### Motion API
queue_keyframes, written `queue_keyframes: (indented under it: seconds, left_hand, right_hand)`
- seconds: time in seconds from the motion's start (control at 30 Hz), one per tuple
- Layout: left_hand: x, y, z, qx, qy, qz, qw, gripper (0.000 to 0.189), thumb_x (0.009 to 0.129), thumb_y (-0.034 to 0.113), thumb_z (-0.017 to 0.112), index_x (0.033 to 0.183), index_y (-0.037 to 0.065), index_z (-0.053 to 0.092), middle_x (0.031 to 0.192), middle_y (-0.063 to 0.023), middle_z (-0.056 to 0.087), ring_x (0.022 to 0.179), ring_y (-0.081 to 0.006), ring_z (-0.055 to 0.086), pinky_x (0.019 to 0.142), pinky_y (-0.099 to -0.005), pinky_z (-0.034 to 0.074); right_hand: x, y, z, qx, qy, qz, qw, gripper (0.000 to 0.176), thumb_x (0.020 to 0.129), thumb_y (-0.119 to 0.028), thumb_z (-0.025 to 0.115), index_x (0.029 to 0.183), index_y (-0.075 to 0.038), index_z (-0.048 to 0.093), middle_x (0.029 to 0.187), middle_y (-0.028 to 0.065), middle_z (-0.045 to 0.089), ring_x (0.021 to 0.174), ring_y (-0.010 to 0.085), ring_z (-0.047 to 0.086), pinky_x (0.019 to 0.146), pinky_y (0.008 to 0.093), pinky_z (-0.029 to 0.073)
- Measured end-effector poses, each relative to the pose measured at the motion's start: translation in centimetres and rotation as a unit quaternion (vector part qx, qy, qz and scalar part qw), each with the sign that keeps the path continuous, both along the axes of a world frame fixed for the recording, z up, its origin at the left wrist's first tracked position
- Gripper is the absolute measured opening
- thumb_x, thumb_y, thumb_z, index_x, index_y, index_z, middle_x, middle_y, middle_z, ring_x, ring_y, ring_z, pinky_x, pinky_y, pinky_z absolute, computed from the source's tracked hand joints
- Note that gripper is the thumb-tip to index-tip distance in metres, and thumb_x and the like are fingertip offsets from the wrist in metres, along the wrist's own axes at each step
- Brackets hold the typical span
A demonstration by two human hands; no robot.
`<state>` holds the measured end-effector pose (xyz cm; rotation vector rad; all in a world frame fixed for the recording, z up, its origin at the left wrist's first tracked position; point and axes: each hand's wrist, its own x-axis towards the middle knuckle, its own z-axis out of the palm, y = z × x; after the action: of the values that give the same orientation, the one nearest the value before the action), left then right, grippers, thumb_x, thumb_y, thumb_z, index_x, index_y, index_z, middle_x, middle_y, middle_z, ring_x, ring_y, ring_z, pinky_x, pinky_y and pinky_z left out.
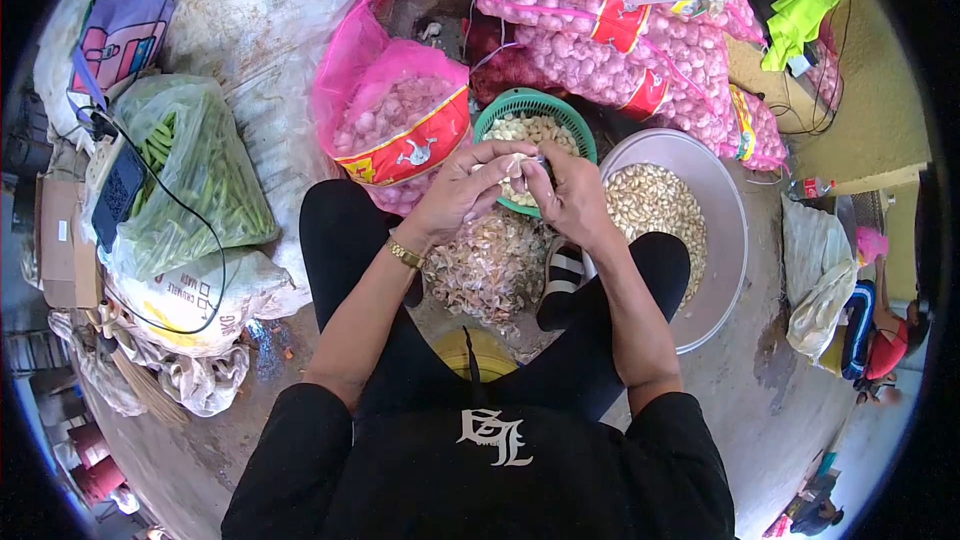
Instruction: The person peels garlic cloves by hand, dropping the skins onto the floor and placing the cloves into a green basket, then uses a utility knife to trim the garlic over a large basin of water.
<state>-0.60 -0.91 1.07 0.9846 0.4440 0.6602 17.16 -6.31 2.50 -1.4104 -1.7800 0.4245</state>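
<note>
My left hand, with a gold-coloured watch at the wrist, pinches a piece of garlic with papery skin. Against it presses the thumb of my right hand, whose fingers are curled. A small grey-blue bit shows between those fingers, too small to name. Just beyond and partly under both hands is a green plastic basket holding garlic cloves. Below the hands, a heap of garlic skins covers the floor between my feet. At the right, a pale basin holds many peeled cloves.
An open pink mesh sack of garlic stands at left front. More full sacks are stacked behind the basket. A clear bag of green pods rests on sacks at the left. Another person is at the far right.
</note>
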Motion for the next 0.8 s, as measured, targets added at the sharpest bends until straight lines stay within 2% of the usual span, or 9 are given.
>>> queue_keyframes:
  seconds: [0.03,0.17,0.23,0.33,0.4,0.47,0.53,0.73,0.8]
  left_hand:
    - [0.1,0.0,-0.2,0.058,0.020,0.018,0.998,0.025,0.102,0.020,0.050,0.119,0.004,0.058,0.083,-0.0007,0.060,0.042,0.0013,0.034,0.039,-0.0148,0.026]
    - [0.6,-0.6,-0.8,0.031,-0.008,0.054,0.998,0.025,0.101,0.021,0.051,0.117,0.004,0.060,0.078,0.0005,0.059,0.043,0.0013,0.034,0.039,-0.0157,0.027]
    - [0.6,-0.8,-1.1,0.001,-0.030,0.076,0.997,0.025,0.100,0.020,0.054,0.117,0.004,0.062,0.083,0.0015,0.061,0.052,0.0034,0.038,0.043,-0.0131,0.026]
    - [1.0,-1.4,-0.8,0.039,-0.029,0.123,0.991,0.024,0.100,0.022,0.055,0.114,0.004,0.064,0.080,0.0021,0.061,0.050,0.0029,0.037,0.042,-0.0139,0.026]
    - [1.0,-1.2,-1.1,0.039,-0.015,0.122,0.992,0.026,0.100,0.024,0.055,0.114,0.004,0.063,0.079,0.0029,0.060,0.049,0.0028,0.036,0.042,-0.0142,0.025]
    - [0.6,-1.1,-1.1,0.040,-0.001,0.121,0.992,0.027,0.100,0.026,0.055,0.115,0.005,0.063,0.078,0.0036,0.059,0.048,0.0026,0.035,0.042,-0.0145,0.025]
    - [0.1,-1.0,0.2,-0.052,-0.001,0.070,0.996,0.030,0.101,0.028,0.053,0.117,0.005,0.062,0.075,0.0051,0.056,0.047,0.0020,0.033,0.041,-0.0151,0.025]
    - [-1.4,-0.1,1.2,-0.008,-0.001,-0.043,0.999,0.031,0.102,0.029,0.051,0.121,0.006,0.060,0.077,0.0055,0.055,0.047,0.0019,0.035,0.041,-0.0143,0.026]
    - [-1.2,-0.2,0.9,0.000,0.001,-0.046,0.999,0.032,0.102,0.029,0.051,0.123,0.006,0.057,0.079,0.0040,0.057,0.045,0.0014,0.034,0.040,-0.0146,0.025]
  right_hand:
    - [0.0,-0.1,0.0,0.000,0.001,0.000,1.000,0.024,0.091,-0.026,0.063,0.089,-0.003,0.058,0.068,0.0197,0.061,0.065,0.0385,0.063,0.056,0.0436,0.047]
    - [-0.2,-0.2,-0.5,0.009,-0.045,-0.017,0.999,0.024,0.092,-0.027,0.063,0.092,-0.003,0.060,0.067,0.0189,0.061,0.063,0.0380,0.063,0.055,0.0439,0.047]
    - [-0.4,-0.2,-0.6,0.033,-0.057,-0.009,0.998,0.024,0.091,-0.028,0.063,0.092,-0.004,0.060,0.065,0.0183,0.061,0.061,0.0379,0.062,0.053,0.0443,0.047]
    - [-0.5,-0.4,-0.3,0.032,-0.053,0.007,0.998,0.025,0.091,-0.029,0.064,0.091,-0.005,0.059,0.062,0.0173,0.059,0.057,0.0378,0.061,0.051,0.0455,0.046]
    - [-0.5,-0.4,-0.2,0.035,-0.110,0.008,0.993,0.026,0.090,-0.030,0.065,0.091,-0.005,0.059,0.060,0.0171,0.058,0.056,0.0379,0.060,0.050,0.0464,0.045]
    - [-0.4,-0.3,-0.5,0.042,-0.106,0.005,0.994,0.026,0.090,-0.030,0.065,0.092,-0.006,0.058,0.060,0.0172,0.058,0.056,0.0378,0.060,0.051,0.0464,0.045]
    - [0.0,-0.2,-0.5,0.049,-0.103,-0.001,0.994,0.026,0.090,-0.031,0.065,0.092,-0.006,0.058,0.061,0.0173,0.058,0.056,0.0377,0.061,0.051,0.0463,0.046]
    - [0.2,-0.3,-0.2,0.020,-0.027,0.026,0.999,0.026,0.090,-0.028,0.064,0.090,-0.003,0.056,0.063,0.0191,0.058,0.060,0.0401,0.060,0.053,0.0452,0.045]
    - [0.2,-0.3,-0.3,0.007,-0.019,0.021,1.000,0.025,0.091,-0.026,0.063,0.089,-0.002,0.056,0.064,0.0206,0.057,0.061,0.0415,0.060,0.054,0.0455,0.045]
